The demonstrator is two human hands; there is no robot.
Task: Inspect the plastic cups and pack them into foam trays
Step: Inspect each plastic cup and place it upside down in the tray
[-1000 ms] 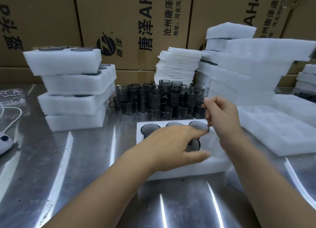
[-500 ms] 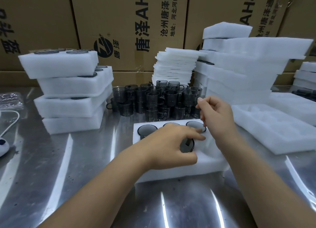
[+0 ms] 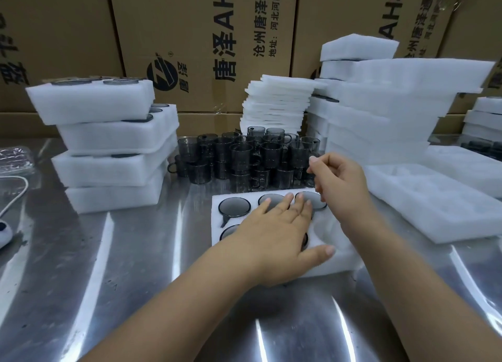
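Observation:
A white foam tray (image 3: 335, 261) lies on the steel table in front of me, with several dark smoked plastic cups (image 3: 234, 206) set in its round pockets. My left hand (image 3: 279, 231) lies flat on the tray with straight fingers, covering the middle cups. My right hand (image 3: 336, 179) hovers above the tray's far right corner, fingers loosely curled, holding nothing I can see. Behind the tray stands a cluster of loose dark cups (image 3: 244, 157), stacked in two layers.
Packed foam trays are stacked at the left (image 3: 108, 141). An empty pocketed foam tray (image 3: 434, 206) lies at the right, with taller foam stacks (image 3: 380, 103) behind it. Thin foam sheets (image 3: 277, 100) and cardboard boxes (image 3: 206, 35) stand at the back. A white cable (image 3: 16, 193) lies far left.
My left hand has straightened its fingers and spread flat over the tray's cups. My right hand has stayed raised near the tray's far right corner, drifting slightly.

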